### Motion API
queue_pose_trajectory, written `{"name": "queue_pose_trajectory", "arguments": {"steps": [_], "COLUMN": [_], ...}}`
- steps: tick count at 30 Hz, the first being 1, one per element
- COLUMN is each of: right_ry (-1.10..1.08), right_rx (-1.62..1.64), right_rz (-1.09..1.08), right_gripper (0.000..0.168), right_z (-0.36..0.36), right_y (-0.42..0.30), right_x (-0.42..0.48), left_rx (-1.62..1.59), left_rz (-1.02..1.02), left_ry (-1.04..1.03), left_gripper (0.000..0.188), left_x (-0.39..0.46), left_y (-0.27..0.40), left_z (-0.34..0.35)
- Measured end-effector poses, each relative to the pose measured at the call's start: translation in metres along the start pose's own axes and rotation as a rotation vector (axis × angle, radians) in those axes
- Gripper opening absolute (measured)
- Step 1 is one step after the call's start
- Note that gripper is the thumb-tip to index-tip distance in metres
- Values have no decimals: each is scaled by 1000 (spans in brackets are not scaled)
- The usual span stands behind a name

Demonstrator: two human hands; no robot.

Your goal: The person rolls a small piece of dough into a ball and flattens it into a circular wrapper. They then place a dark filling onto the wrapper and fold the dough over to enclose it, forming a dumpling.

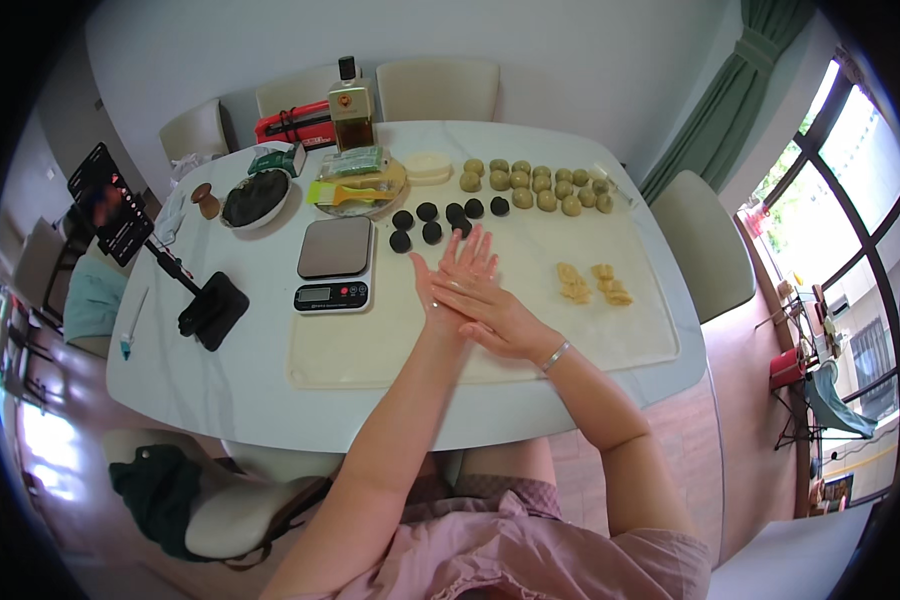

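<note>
My left hand (456, 262) is palm up over the cream mat (420, 360), its fingers spread. Across its palm lies my right hand (491, 311), flat and palm down, a bracelet at the wrist. The skin looks shiny and wet or oily; no object shows between the palms. Just beyond my left fingers sit several dark balls (432, 232). Farther right are rows of olive-coloured balls (523, 198). Two pale yellow clusters of dough-like pieces (573, 283) (611, 285) rest on the mat, right of my hands.
Left of my hands stands a digital kitchen scale (335, 259). Behind it are a yellow-green pastry brush (349, 194), a bowl of dark material (256, 198) and a tall glass bottle (352, 105). A phone (110, 202) is on a black stand (214, 311) at the left.
</note>
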State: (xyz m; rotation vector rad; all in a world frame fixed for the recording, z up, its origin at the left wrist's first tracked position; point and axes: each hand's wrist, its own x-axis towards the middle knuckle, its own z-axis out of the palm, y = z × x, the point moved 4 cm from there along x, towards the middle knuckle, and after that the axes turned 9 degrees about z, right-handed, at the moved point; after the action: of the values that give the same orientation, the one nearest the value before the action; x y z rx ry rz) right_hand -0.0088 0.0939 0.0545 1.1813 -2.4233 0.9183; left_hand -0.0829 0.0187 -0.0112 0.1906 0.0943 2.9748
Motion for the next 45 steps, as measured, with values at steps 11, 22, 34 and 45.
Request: {"name": "queue_pose_trajectory", "arguments": {"steps": [11, 22, 34, 45], "right_ry": [210, 123, 152, 262], "right_rx": [51, -29, -82, 301], "right_rz": [162, 334, 264, 337], "right_gripper": [36, 44, 45, 46], "right_z": [-11, -15, -8, -20], "right_y": [14, 50, 26, 37], "right_x": [-10, -17, -6, -5], "left_rx": [-154, -81, 19, -169], "left_rz": [95, -60, -75, 19], "left_ry": [4, 13, 28, -26], "left_gripper": [90, 87, 87, 90], "left_x": [1, -12, -15, -15], "left_y": [14, -10, -20, 1], "left_z": [11, 16, 13, 33]}}
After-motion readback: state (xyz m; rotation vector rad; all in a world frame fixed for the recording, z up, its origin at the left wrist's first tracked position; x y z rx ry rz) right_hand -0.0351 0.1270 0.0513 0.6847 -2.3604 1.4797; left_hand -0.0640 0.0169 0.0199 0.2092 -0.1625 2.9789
